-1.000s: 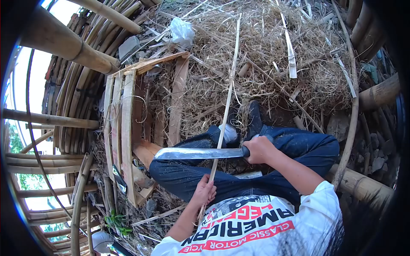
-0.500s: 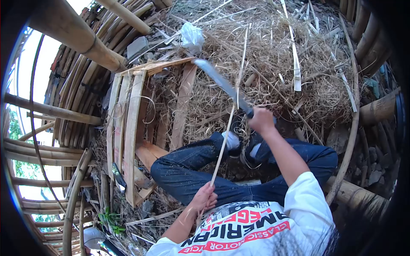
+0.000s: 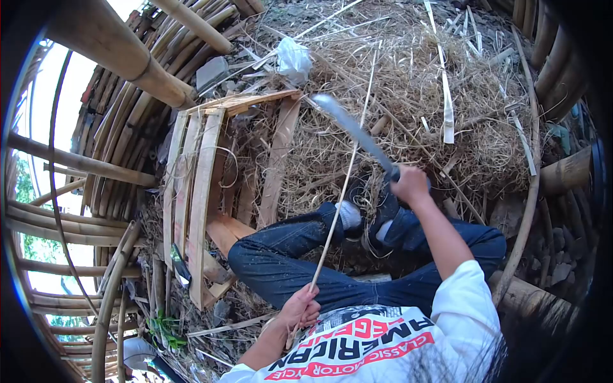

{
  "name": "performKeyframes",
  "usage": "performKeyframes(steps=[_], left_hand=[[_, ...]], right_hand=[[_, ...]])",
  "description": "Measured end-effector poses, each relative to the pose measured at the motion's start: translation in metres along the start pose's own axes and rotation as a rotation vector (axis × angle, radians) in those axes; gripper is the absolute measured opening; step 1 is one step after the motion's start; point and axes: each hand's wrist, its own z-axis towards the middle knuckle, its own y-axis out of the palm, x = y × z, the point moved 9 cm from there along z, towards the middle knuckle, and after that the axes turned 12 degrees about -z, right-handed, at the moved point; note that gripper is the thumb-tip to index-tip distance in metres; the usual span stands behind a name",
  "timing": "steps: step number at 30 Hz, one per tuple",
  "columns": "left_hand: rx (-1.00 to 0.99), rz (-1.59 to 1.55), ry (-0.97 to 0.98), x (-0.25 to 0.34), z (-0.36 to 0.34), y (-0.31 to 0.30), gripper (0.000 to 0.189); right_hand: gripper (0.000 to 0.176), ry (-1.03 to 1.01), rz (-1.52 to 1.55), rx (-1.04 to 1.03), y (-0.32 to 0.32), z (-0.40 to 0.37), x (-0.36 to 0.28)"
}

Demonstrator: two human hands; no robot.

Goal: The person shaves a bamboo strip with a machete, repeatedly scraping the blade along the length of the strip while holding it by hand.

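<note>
My left hand (image 3: 301, 309), low in front of my shirt, is closed around the near end of a long thin bamboo strip (image 3: 331, 231). The strip runs up and away over my crossed legs to the shavings on the ground. My right hand (image 3: 410, 186) grips the dark handle of a machete (image 3: 365, 140) above my feet. Its blade points to the upper left and crosses over the strip in this view, with the tip blurred by motion.
Left of my legs stands a wooden crate (image 3: 203, 191). Bamboo shavings (image 3: 408, 96) cover the ground ahead, with a plastic bag (image 3: 294, 59) and a pale flat strip (image 3: 447, 105) on them. Bamboo poles (image 3: 83, 163) line the left side; a bent pole (image 3: 532, 191) stands at right.
My right hand and the machete have shifted slightly right and down in view, partly with the camera. The left hand keeps its hold on the strip.
</note>
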Motion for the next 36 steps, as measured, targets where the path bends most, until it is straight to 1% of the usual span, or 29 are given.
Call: performKeyframes(steps=[1, 3, 5, 6, 7, 8, 9, 10, 11, 13, 15, 17, 19, 21, 22, 23, 25, 26, 27, 29, 31, 33, 34, 35, 36], left_hand=[[0.066, -0.029, -0.025, -0.002, 0.0, -0.006, 0.023], [0.037, -0.02, -0.027, -0.001, 0.001, -0.009, 0.023], [0.051, 0.056, 0.02, 0.007, 0.0, -0.01, 0.021], [0.073, 0.072, 0.036, 0.01, 0.0, -0.005, 0.017], [0.074, 0.072, 0.041, 0.011, 0.002, -0.003, 0.017], [0.107, 0.221, 0.113, 0.016, 0.005, -0.005, 0.014], [0.141, 0.365, 0.186, 0.021, 0.007, -0.008, 0.013], [0.145, 0.418, 0.219, 0.024, 0.01, -0.013, 0.016], [0.144, 0.402, 0.226, 0.021, 0.01, -0.015, 0.016], [0.25, 0.721, 0.264, 0.033, 0.013, -0.004, 0.018], [0.243, 0.678, 0.262, 0.033, 0.014, 0.004, 0.02], [0.265, 0.561, 0.228, 0.029, 0.013, 0.008, 0.02], [0.234, 0.495, 0.221, 0.027, 0.013, 0.004, 0.02], [0.153, 0.217, 0.044, 0.01, 0.014, 0.0, 0.016], [0.08, 0.084, 0.0, 0.003, 0.013, 0.004, 0.016], [0.081, 0.075, 0.004, 0.002, 0.013, 0.002, 0.016], [-0.018, 0.022, -0.064, -0.005, 0.013, 0.008, 0.02], [0.004, 0.109, -0.061, -0.005, 0.013, 0.008, 0.025], [0.005, 0.104, -0.06, -0.007, 0.013, 0.011, 0.025], [0.138, 0.321, 0.004, -0.002, 0.013, 0.008, 0.03], [0.15, 0.357, 0.011, -0.002, 0.013, 0.012, 0.031], [0.163, 0.39, 0.015, 0.001, 0.015, 0.013, 0.032], [0.182, 0.423, 0.023, 0.006, 0.016, 0.012, 0.032], [0.203, 0.457, 0.029, 0.009, 0.015, 0.011, 0.032], [0.197, 0.461, 0.031, 0.011, 0.015, 0.01, 0.032]], right_hand=[[0.027, -0.078, 0.036, -0.005, 0.001, -0.015, -0.012], [0.025, -0.262, 0.126, 0.06, 0.0, -0.045, -0.04], [0.026, -0.359, 0.203, 0.001, -0.005, -0.069, -0.062], [0.026, -0.428, 0.232, -0.007, -0.005, -0.077, -0.07], [0.026, -0.501, 0.259, -0.014, -0.006, -0.084, -0.077], [0.026, -0.511, 0.257, -0.012, -0.008, -0.087, -0.08], [0.026, -0.57, 0.252, -0.037, -0.011, -0.092, -0.086], [0.026, -0.631, 0.244, -0.066, -0.013, -0.099, -0.092], [0.026, -0.645, 0.236, -0.074, -0.015, -0.106, -0.096], [0.025, -0.63, 0.244, -0.118, -0.017, -0.12, -0.102], [0.022, -0.613, 0.269, -0.146, -0.023, -0.135, -0.106], [0.022, -0.569, 0.301, -0.185, -0.022, -0.148, -0.108], [0.022, -0.563, 0.332, -0.19, -0.022, -0.16, -0.113], [0.023, -0.557, 0.364, -0.195, -0.024, -0.166, -0.115], [0.022, -0.563, 0.383, -0.218, -0.025, -0.169, -0.118], [0.022, -0.57, 0.403, -0.241, -0.026, -0.171, -0.12], [0.022, -0.584, 0.398, -0.259, -0.03, -0.174, -0.125], [0.022, -0.603, 0.368, -0.269, -0.03, -0.175, -0.128], [0.023, -0.622, 0.338, -0.279, -0.029, -0.177, -0.129], [0.022, -0.606, 0.323, -0.286, -0.023, -0.176, -0.127], [0.022, -0.587, 0.31, -0.296, -0.012, -0.176, -0.125], [0.021, -0.545, 0.309, -0.246, -0.007, -0.174, -0.121], [0.018, -0.457, 0.299, -0.23, -0.009, -0.168, -0.117], [0.018, -0.455, 0.301, -0.235, -0.004, -0.166, -0.114], [0.018, -0.44, 0.292, -0.195, -0.001, -0.16, -0.108]])
